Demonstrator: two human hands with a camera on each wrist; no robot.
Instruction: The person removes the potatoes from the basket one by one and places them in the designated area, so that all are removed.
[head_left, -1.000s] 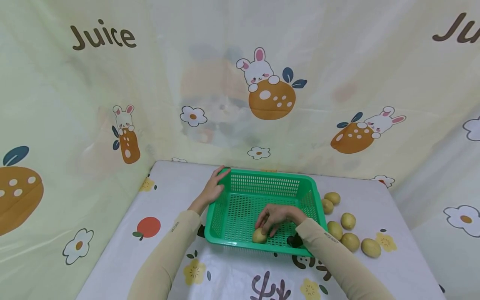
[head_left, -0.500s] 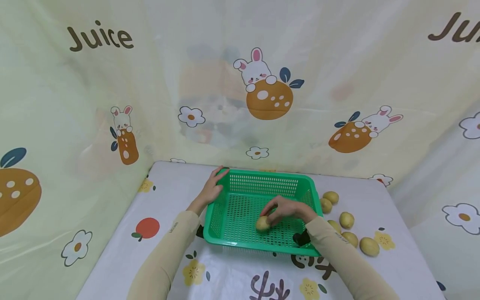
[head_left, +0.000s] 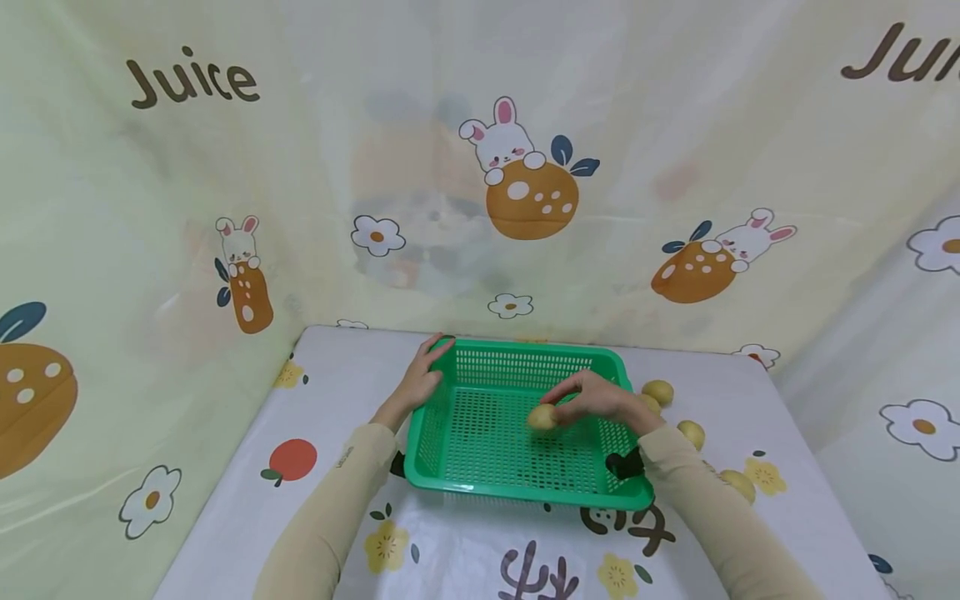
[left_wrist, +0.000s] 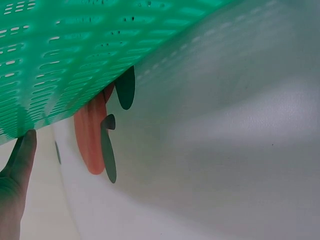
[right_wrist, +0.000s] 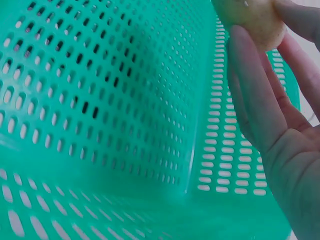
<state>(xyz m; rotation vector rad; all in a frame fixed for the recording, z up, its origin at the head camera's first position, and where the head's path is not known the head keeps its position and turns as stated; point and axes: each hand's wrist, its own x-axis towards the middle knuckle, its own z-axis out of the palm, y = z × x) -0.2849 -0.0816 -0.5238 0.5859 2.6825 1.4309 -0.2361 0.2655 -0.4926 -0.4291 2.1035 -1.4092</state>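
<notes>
In the head view, my right hand (head_left: 592, 398) pinches a yellow potato-like piece (head_left: 542, 417) between thumb and fingers, above the floor of a green plastic basket (head_left: 450, 482). The same potato (right_wrist: 257, 20) shows at the top of the right wrist view, at the tips of my right hand (right_wrist: 282, 115). My left hand (head_left: 417, 383) rests on the basket's left rim near the back corner, its fingers fairly straight. In the left wrist view, a straight finger (left_wrist: 25, 155) touches the lower edge of the basket's slotted wall (left_wrist: 75, 55).
Several more potatoes (head_left: 657, 392) lie on the table to the right of the basket, partly hidden by my right sleeve (head_left: 697, 483). A patterned cloth (head_left: 337, 500) covers the table. Printed curtains (head_left: 412, 150) hang behind and at both sides.
My right hand has lifted the potato from the basket's near part and carried it back and to the right. The left hand stays on the rim.
</notes>
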